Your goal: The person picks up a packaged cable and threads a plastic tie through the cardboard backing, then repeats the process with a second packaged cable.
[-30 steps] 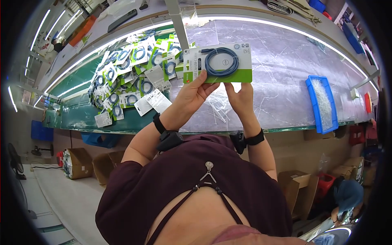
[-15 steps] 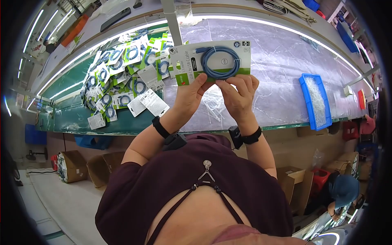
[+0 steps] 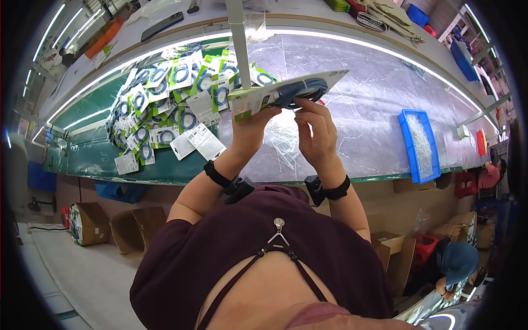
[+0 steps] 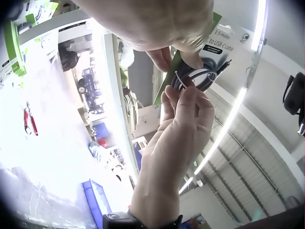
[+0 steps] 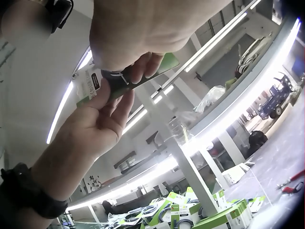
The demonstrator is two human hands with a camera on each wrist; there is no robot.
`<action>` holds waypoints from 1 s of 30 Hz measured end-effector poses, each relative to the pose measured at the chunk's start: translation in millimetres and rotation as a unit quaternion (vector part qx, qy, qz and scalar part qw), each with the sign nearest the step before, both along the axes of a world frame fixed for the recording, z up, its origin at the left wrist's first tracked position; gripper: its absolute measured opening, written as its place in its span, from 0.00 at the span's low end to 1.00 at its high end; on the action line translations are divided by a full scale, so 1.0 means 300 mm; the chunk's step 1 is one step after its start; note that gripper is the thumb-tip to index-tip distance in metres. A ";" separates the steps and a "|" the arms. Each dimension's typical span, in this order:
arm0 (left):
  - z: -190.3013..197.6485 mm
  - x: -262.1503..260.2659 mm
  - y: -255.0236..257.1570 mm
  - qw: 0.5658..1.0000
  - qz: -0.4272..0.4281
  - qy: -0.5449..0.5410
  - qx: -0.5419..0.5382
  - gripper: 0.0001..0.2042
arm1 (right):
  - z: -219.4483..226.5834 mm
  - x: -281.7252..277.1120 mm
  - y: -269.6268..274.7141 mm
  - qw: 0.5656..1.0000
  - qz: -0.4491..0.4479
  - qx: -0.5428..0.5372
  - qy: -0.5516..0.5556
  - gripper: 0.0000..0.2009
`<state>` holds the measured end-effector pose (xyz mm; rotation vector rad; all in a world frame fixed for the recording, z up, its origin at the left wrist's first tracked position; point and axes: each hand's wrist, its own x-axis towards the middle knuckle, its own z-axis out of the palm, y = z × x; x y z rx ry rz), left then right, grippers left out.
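A printed retail card (image 3: 250,103) labelled USB-C cable is held up over the table, tilted steeply so its face is foreshortened in the head view. Coiled on it is a blue USB-C cable (image 3: 313,88), bound with white ties (image 4: 179,80). My left hand (image 3: 253,131) grips the card's lower left edge, thumb on the front. My right hand (image 3: 319,132) has bent fingers and thumb at the coil, pinching it close to a tie; in the left wrist view its fingertips (image 4: 188,93) overlap the cable.
A heap of carded cables (image 3: 181,99) covers the table's left side. White strips (image 3: 283,146) lie beneath my hands. A blue tray (image 3: 404,137) of strips stands right. Red-handled cutters (image 4: 31,121) lie on the table. A metal post (image 3: 237,44) rises behind the heap.
The card first faced me, then tipped back until nearly edge-on. My right hand moved from the card's lower edge up onto the cable coil. My left hand keeps its grip.
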<state>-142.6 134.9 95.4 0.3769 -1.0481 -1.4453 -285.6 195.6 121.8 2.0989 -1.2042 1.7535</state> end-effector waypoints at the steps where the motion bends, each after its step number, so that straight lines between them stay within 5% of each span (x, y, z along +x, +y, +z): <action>1: 0.022 0.010 0.003 0.995 0.035 -0.077 -0.056 0.13 | 0.008 -0.001 0.003 1.000 0.001 -0.005 0.011 0.11; 3: 0.053 0.026 0.011 0.954 0.105 -0.227 -0.162 0.12 | 0.019 -0.005 0.008 0.999 0.003 -0.012 0.033 0.10; 8: 0.071 -0.004 0.017 0.971 0.063 -0.082 -0.214 0.11 | -0.004 -0.053 -0.005 0.994 -0.002 -0.060 0.090 0.11; 12: 0.110 0.009 0.007 0.897 0.094 -0.147 -0.406 0.12 | -0.032 -0.072 0.016 0.995 -0.050 -0.004 0.092 0.11; 15: 0.135 0.007 0.009 0.895 0.082 -0.142 -0.415 0.13 | -0.064 -0.084 0.032 0.994 0.044 0.055 -0.085 0.10; 20: 0.148 -0.009 0.006 0.895 0.060 -0.123 -0.424 0.14 | -0.069 -0.089 0.044 0.991 0.091 0.022 -0.098 0.10; 24: 0.157 -0.018 0.005 0.890 0.064 -0.113 -0.438 0.14 | -0.056 -0.067 0.058 0.957 0.174 0.063 -0.225 0.14; 28: 0.169 -0.015 0.010 0.885 0.098 -0.113 -0.441 0.14 | -0.075 -0.039 0.056 0.907 0.237 0.064 -0.342 0.16; 30: 0.173 -0.019 0.010 0.887 0.098 -0.100 -0.440 0.14 | -0.072 -0.003 0.054 0.716 0.374 0.170 -0.564 0.13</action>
